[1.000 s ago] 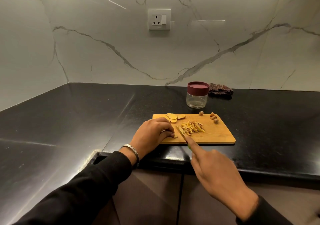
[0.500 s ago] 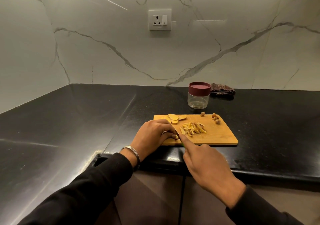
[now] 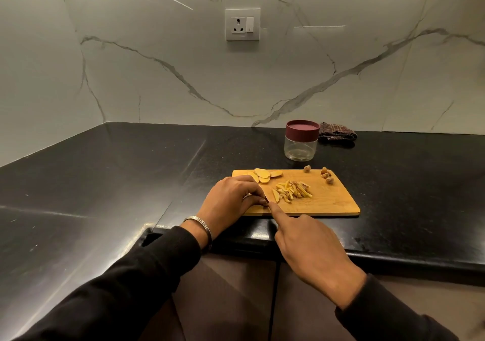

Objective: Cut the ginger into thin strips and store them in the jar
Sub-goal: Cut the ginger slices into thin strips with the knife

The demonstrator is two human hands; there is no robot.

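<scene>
A wooden cutting board [image 3: 330,204] lies on the black counter. Flat ginger slices [image 3: 262,175] sit at its far left, and a pile of thin ginger strips [image 3: 292,193] lies in the middle. My left hand [image 3: 231,199] curls over a ginger piece at the board's near left; the piece is mostly hidden. My right hand [image 3: 312,248] grips a knife with its forefinger stretched along the blade; the knife is almost wholly hidden, its tip beside my left fingertips. The clear jar [image 3: 300,147] with a maroon lid stands closed behind the board.
Small brown ginger knobs [image 3: 326,176] lie at the board's far right corner. A folded checked cloth [image 3: 337,134] rests by the wall right of the jar. A wall socket [image 3: 242,24] is above. The counter edge [image 3: 367,259] runs near my wrists.
My right hand with the knife shifted left and forward toward my left fingertips, then drew slightly back. My left hand stayed in place on the ginger.
</scene>
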